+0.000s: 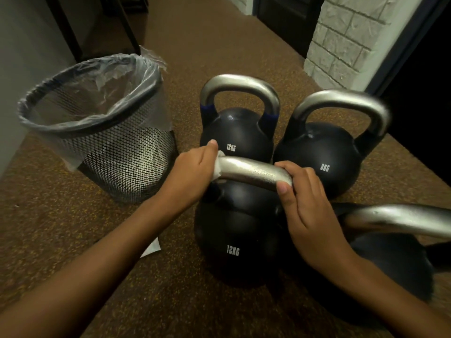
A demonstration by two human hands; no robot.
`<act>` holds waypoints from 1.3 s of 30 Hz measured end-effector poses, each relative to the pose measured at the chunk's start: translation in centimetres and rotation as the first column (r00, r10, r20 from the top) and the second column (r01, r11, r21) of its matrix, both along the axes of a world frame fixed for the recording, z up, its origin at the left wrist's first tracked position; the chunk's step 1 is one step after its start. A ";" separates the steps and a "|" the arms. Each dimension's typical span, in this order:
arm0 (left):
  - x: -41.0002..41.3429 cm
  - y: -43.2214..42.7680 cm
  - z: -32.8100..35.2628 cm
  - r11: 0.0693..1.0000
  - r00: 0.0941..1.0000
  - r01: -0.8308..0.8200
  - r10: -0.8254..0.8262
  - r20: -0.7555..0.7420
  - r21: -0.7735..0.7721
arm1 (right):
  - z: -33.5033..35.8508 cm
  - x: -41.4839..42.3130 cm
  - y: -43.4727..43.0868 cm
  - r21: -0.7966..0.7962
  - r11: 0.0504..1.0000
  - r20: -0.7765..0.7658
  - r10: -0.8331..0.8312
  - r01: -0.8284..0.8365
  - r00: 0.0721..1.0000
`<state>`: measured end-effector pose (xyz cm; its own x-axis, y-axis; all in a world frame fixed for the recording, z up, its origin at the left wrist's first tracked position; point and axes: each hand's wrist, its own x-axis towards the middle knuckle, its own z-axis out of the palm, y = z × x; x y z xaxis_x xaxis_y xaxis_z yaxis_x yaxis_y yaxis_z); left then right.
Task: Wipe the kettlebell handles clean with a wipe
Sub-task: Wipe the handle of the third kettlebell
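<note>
In the head view, four kettlebells stand close together on the brown floor (61, 228). The near kettlebell (234, 245), marked 12KG, is in the middle. The left hand (192, 172) grasps the white wipe (218, 167) around the left end of its handle (253, 170). The right hand (310, 206) is curled around the right end of the same handle, with the thumb on the front. Between the two hands the metal of the handle is bare.

The far kettlebell (236, 135) stands just behind the handle, and the 8KG kettlebell (322, 157) stands just beside it, behind the right hand. The right kettlebell (395, 259) is very near the right wrist. The bin (97, 125) stands near the left hand, apart from the kettlebells. The floor has open room in front of the bin, under the left forearm, and beyond the kettlebells toward the brick wall (346, 37).

The picture's edge cuts off the right kettlebell, and its body is dark and hard to make out. The left hand covers most of the wipe. The left forearm partly hides a white scrap (152, 248) on the floor; I cannot tell what it is. The liner blurs the contents of the bin.
</note>
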<state>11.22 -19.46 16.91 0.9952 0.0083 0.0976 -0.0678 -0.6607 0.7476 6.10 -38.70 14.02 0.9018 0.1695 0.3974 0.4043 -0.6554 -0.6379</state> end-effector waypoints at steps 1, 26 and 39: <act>0.0 -0.4 0.4 0.998 1.000 -0.004 0.004 0.005 0.066 | 0.0 0.0 0.0 0.003 1.000 0.004 -0.002 0.002 1.000; -2.8 0.0 -5.7 0.964 0.913 -0.028 0.133 0.386 -0.265 | -0.1 0.0 0.1 0.006 1.000 0.012 -0.002 0.002 1.000; -2.3 -3.2 -1.2 0.886 0.809 -0.081 -0.209 0.549 0.457 | -0.1 0.0 0.0 0.007 1.000 -0.011 -0.014 0.014 1.000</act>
